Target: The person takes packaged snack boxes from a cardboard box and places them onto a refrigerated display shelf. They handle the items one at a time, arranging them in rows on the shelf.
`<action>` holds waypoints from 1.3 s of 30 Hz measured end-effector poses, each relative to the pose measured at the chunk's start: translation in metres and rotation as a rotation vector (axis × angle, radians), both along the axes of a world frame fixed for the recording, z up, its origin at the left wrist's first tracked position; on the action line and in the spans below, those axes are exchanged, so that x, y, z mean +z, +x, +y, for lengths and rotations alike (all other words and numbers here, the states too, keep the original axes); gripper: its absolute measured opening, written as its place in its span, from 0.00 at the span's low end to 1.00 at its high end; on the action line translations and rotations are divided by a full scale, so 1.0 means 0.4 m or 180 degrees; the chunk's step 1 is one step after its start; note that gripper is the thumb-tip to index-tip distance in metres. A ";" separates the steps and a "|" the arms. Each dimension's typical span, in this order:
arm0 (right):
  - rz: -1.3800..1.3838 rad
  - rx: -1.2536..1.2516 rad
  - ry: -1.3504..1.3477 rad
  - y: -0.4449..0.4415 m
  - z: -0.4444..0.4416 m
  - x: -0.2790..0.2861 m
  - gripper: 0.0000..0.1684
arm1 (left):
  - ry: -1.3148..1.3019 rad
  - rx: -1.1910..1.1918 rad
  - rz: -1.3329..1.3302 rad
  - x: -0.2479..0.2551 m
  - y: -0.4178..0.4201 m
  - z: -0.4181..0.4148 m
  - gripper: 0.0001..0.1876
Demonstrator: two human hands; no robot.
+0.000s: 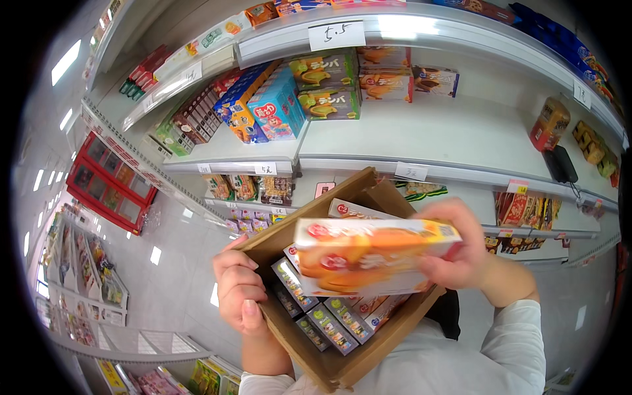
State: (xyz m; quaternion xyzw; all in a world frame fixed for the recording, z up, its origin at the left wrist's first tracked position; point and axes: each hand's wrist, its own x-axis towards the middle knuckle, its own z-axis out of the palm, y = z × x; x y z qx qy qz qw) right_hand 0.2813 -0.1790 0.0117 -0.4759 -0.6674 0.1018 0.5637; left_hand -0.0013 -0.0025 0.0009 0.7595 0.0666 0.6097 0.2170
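My right hand (pixel 456 247) grips an orange and white snack box (pixel 365 256) by its right end, above an open cardboard carton (pixel 296 217). My left hand (pixel 242 289) holds the carton by its left corner, the thumb on the near side. Inside the carton stand several narrow grey-green snack boxes (pixel 332 328). More orange and white boxes (pixel 363 210) lie behind and below the held one, which partly hides them. The carton is tilted in front of my body, before the store shelves.
Ahead, the middle shelf (pixel 419 128) holds green snack boxes (pixel 328 103), orange ones (pixel 385 85) and blue ones (pixel 279 116). A bottle (pixel 550 123) and a black object (pixel 560 165) are at its right. Shelf edges with price cards run just beyond the carton. A red cabinet (pixel 111 182) stands far left.
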 end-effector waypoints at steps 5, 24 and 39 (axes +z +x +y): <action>0.0355 0.0526 -0.0582 -0.098 0.087 0.075 0.21 | 0.0039 0.0001 0.0045 -0.002 -0.001 0.004 0.22; 0.0985 0.2009 -0.1872 -0.230 0.234 0.113 0.28 | -0.0144 0.0420 -0.0067 0.008 0.028 -0.033 0.24; -0.1318 0.1095 -0.0186 -0.240 0.241 0.073 0.55 | -0.0321 0.0553 -0.0137 -0.010 0.016 -0.015 0.23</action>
